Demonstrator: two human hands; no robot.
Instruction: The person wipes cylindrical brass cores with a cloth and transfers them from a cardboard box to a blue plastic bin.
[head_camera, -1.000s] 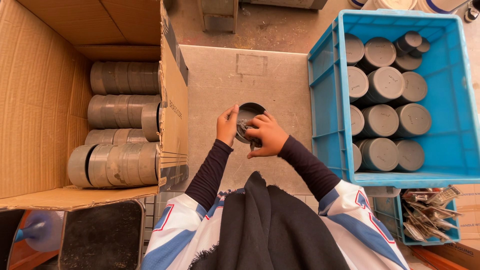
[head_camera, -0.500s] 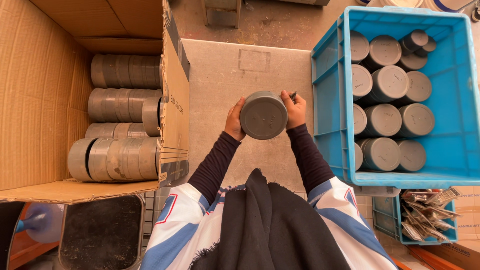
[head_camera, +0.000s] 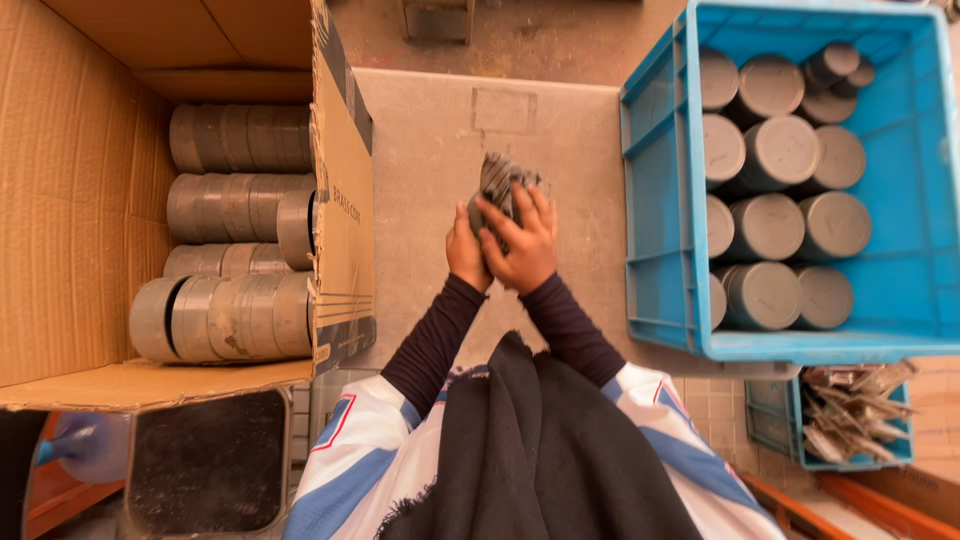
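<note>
Head view: a grey ribbed metal part (head_camera: 497, 180) is gripped between both hands above the grey table (head_camera: 430, 150). The left hand (head_camera: 466, 252) is pressed against the part's lower left side, while the right hand (head_camera: 520, 245) is wrapped over its front, fingers (head_camera: 540, 205) spread across it; most of the part is hidden by them, only its top edge showing above the fingertips. Left of the part, a cardboard box (head_camera: 60, 200) holding rows of grey rings (head_camera: 235, 315) is seen; right of it, a blue crate (head_camera: 900, 260) is filled with grey cylinders (head_camera: 770, 225).
</note>
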